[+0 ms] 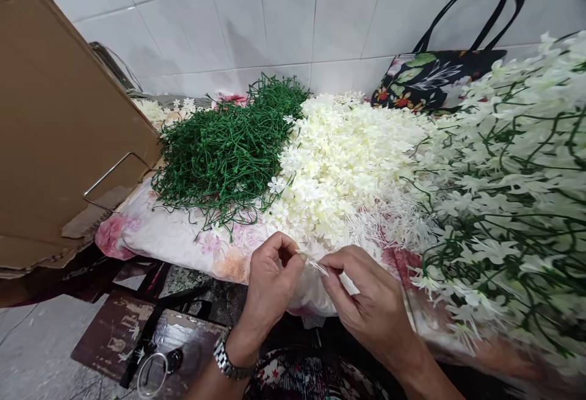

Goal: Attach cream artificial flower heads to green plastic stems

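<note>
My left hand (274, 281) and my right hand (368, 296) meet at the front edge of the cloth-covered table. Thumb and forefinger of each are pinched on a small piece with thin white plastic strands (317, 264); fingers partly cover it, so its full shape cannot be made out. Just beyond lies a heap of cream-white artificial flower heads (348, 162). White spiky plastic pieces (407, 223) are clustered to the right of that heap. On its left side is a tangled pile of green plastic stems (224, 149).
Assembled white flowers on green stems (513, 204) crowd the right side. A cardboard box (68, 113) stands at the left, with a bent metal wire (107, 177) beside it. A black floral bag (439, 79) leans on the tiled wall (284, 15). Below is a worn brown stool (110, 333).
</note>
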`<state>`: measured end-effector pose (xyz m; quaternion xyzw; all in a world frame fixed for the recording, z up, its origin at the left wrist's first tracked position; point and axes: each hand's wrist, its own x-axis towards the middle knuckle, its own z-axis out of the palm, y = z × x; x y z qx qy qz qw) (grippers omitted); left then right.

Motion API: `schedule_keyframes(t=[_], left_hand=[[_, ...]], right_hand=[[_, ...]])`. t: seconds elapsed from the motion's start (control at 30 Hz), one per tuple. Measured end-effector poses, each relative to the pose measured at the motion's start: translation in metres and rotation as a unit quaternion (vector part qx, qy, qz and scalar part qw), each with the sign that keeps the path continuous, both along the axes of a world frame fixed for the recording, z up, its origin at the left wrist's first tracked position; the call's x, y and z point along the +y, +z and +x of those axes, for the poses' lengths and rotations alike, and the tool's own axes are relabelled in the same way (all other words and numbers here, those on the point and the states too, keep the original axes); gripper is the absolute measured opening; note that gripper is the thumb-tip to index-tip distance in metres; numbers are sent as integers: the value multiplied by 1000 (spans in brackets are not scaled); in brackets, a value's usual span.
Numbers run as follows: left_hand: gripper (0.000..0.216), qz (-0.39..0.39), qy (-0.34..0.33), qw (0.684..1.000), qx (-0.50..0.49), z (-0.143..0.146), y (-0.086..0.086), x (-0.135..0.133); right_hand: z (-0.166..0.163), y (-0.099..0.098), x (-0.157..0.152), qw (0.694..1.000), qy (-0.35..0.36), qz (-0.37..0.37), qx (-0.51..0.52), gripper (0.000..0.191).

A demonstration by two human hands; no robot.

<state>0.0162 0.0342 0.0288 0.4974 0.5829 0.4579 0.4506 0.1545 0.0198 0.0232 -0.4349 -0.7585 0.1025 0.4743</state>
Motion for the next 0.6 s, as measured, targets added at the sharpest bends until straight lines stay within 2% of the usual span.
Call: schedule_keyframes(t=[0.13, 0.37, 0.5, 0.6], left_hand=[[7, -14, -6, 999, -43, 3, -7, -6], [7, 12, -28, 999, -17, 8, -6, -10], [10, 58, -36, 997, 21, 9, -5, -12], [12, 122, -45, 990, 59, 8, -6, -15]], right_hand=[[-3, -6, 2, 999, -32, 2, -4, 14], [-1, -11, -1, 999, -47, 4, -15, 14], [-2, -13, -2, 999, -49, 5, -17, 14], [-2, -15, -3, 998, -56, 16, -15, 13]])
